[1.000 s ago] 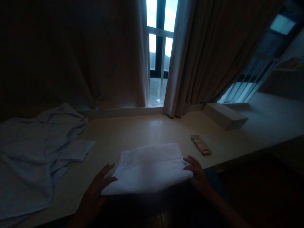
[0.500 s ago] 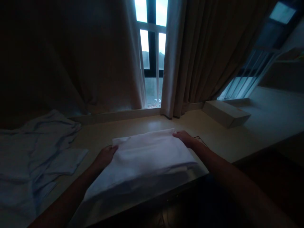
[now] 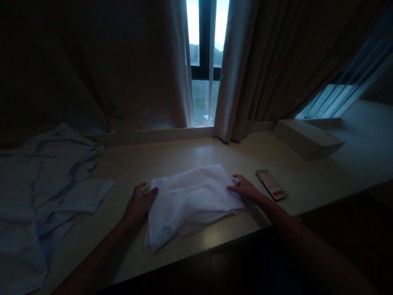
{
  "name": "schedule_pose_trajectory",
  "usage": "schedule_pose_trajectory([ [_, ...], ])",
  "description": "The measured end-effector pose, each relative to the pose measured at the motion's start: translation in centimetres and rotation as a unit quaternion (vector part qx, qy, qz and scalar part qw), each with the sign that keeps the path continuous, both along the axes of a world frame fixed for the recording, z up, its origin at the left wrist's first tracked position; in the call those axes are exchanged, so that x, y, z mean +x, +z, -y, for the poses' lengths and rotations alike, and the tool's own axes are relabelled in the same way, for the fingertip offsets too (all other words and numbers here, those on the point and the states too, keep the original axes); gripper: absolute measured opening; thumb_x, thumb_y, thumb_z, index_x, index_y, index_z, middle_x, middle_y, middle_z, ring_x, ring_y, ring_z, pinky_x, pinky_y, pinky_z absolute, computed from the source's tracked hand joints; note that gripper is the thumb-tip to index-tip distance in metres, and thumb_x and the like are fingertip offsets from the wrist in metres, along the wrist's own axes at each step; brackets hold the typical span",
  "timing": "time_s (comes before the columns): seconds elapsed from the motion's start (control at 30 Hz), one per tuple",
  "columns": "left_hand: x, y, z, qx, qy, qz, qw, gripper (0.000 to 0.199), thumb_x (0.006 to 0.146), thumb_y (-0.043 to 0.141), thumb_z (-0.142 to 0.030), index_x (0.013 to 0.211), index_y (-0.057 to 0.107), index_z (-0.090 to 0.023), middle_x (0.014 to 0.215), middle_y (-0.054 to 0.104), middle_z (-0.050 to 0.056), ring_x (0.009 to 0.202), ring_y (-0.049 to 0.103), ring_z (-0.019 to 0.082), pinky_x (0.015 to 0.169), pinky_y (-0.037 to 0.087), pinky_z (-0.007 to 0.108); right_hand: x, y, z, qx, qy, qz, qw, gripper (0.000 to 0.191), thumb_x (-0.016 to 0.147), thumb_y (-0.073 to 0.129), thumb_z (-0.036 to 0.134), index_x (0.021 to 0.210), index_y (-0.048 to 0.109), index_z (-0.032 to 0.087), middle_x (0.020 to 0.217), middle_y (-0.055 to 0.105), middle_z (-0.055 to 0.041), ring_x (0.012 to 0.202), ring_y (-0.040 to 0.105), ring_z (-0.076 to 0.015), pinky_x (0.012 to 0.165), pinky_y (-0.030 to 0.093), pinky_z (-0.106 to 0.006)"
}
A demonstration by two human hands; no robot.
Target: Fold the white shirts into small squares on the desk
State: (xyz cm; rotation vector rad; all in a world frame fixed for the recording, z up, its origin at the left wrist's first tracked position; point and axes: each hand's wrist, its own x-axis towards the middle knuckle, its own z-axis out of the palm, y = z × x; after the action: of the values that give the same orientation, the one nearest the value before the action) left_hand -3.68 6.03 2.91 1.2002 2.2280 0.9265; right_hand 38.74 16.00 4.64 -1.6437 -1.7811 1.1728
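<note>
Folded white cloth (image 3: 193, 196) lies flat on the pale desktop (image 3: 184, 157), near the front edge, roughly centred under the person. Its near left corner sags in a loose tail toward the desk edge; layers show along the near side. Half a second ago the cloth was larger and draped over the front edge, with both hands at its far corners; now it is a smaller, thicker packet wholly on the desk, so one more fold appears to have gone in. Left hand (image 3: 139, 203) rests at the cloth's left edge, fingers spread and touching the fabric, gripping nothing that I can see. Right hand (image 3: 244, 189) lies flat at the right edge, fingers extended onto the cloth, pressing rather than pinching. Reads as smoothing or squaring the packet, though the dim light hides fine detail. Just right of the right hand, apart from the cloth, lies a small flat object (image 3: 272, 185), its surface blurred. Further right and back, a pale oblong box (image 3: 307, 138) sits near the wall. To the left, well apart from the cloth, a heap of crumpled light-blue fabric (image 3: 43, 184) covers that end of the desk, one flat corner reaching toward the left hand. Behind, heavy curtains (image 3: 251, 73) part on a narrow strip of window (image 3: 204, 61), the only light. Nothing lies between the hands and the cloth; the flat object is the closest thing to crowd the right side.
</note>
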Motion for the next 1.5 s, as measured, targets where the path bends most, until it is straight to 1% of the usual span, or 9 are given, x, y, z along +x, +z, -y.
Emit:
schedule_pose_trajectory([
  [0.1,1.4,0.1,3.5,0.035,-0.068,-0.060,0.995,0.081,0.075,0.059,-0.061,0.139,0.036,-0.017,0.127,0.057,0.019,0.101,0.064,0.027,0.086,0.052,0.042,1.4,-0.9,2.9,0.026,-0.008,0.023,0.999,0.073,0.070,0.076,0.047,0.130,0.050,0.017,0.090,0.064,-0.0041,0.076,0.061,-0.0173,0.065,0.043,-0.026],
  [0.27,4.2,-1.6,10.1,0.085,-0.193,-0.193,0.958,0.075,0.071,0.067,-0.056,0.136,0.043,-0.024,0.147,0.038,0.013,0.136,0.038,0.032,0.110,0.035,0.052,2.3,-2.3,5.6,0.005,-0.016,-0.008,1.000,0.038,0.072,0.073,0.044,0.092,0.062,0.014,0.079,0.063,-0.0030,0.067,0.057,-0.0145,0.057,0.040,-0.023],
  [0.4,4.3,-3.1,12.1,0.100,-0.242,-0.220,0.940,0.045,0.080,0.060,-0.038,0.123,0.057,-0.027,0.148,0.041,0.009,0.134,0.041,0.030,0.107,0.039,0.051,2.0,-3.3,5.4,0.057,-0.044,-0.032,0.997,0.019,0.068,0.073,0.029,0.071,0.059,0.017,0.066,0.060,0.0019,0.062,0.055,-0.0126,0.055,0.039,-0.022],
  [0.6,3.1,-2.7,12.2,0.054,-0.221,-0.237,0.945,0.039,0.080,0.046,-0.019,0.116,0.061,-0.024,0.125,0.063,0.007,0.119,0.057,0.025,0.104,0.044,0.045,2.4,-4.4,5.6,0.051,-0.133,-0.122,0.982,0.013,0.081,0.057,0.030,0.083,0.055,0.017,0.065,0.060,0.0019,0.049,0.059,-0.0132,0.046,0.043,-0.022],
  [0.9,3.9,-2.1,11.5,0.045,-0.307,-0.309,0.899,0.038,0.075,0.049,-0.021,0.111,0.061,-0.021,0.132,0.056,0.011,0.122,0.052,0.025,0.103,0.043,0.040,3.0,-5.2,6.5,0.113,-0.156,-0.122,0.974,0.032,0.079,0.065,0.039,0.103,0.061,0.018,0.085,0.065,-0.0025,0.068,0.063,-0.0143,0.063,0.049,-0.024],
  [1.13,6.2,6.0,7.7,-0.214,-0.383,-0.225,0.870,0.052,0.064,0.063,-0.037,0.114,0.062,-0.021,0.116,0.066,0.008,0.108,0.061,0.024,0.096,0.045,0.035,3.6,-4.2,6.9,0.136,-0.105,-0.099,0.980,0.039,0.072,0.073,0.029,0.108,0.065,0.018,0.098,0.068,-0.0062,0.089,0.063,-0.0184,0.079,0.047,-0.027],
  [1.3,7.7,10.4,5.5,-0.172,-0.381,-0.215,0.883,0.062,0.071,0.058,-0.052,0.124,0.058,-0.020,0.123,0.064,0.010,0.108,0.062,0.024,0.090,0.050,0.033,3.6,-3.7,6.7,0.119,-0.088,-0.090,0.985,0.040,0.068,0.072,0.022,0.107,0.066,0.016,0.100,0.069,-0.0069,0.089,0.064,-0.0186,0.077,0.047,-0.026],
  [1.4,9.7,9.7,4.8,-0.116,-0.387,-0.232,0.885,0.060,0.075,0.057,-0.054,0.125,0.058,-0.021,0.125,0.063,0.009,0.115,0.058,0.025,0.099,0.044,0.036,3.6,-3.5,6.5,0.104,-0.083,-0.090,0.987,0.036,0.068,0.071,0.021,0.104,0.066,0.017,0.098,0.069,-0.0053,0.088,0.063,-0.0178,0.075,0.046,-0.025],
  [1.5,12.8,6.5,4.6,-0.058,-0.392,-0.254,0.882,0.059,0.074,0.063,-0.049,0.126,0.056,-0.023,0.131,0.059,0.009,0.126,0.050,0.025,0.109,0.035,0.039,3.6,-3.6,6.2,0.090,-0.079,-0.093,0.988,0.028,0.068,0.071,0.025,0.094,0.067,0.017,0.091,0.068,-0.0027,0.083,0.062,-0.0165,0.070,0.045,-0.023],
])
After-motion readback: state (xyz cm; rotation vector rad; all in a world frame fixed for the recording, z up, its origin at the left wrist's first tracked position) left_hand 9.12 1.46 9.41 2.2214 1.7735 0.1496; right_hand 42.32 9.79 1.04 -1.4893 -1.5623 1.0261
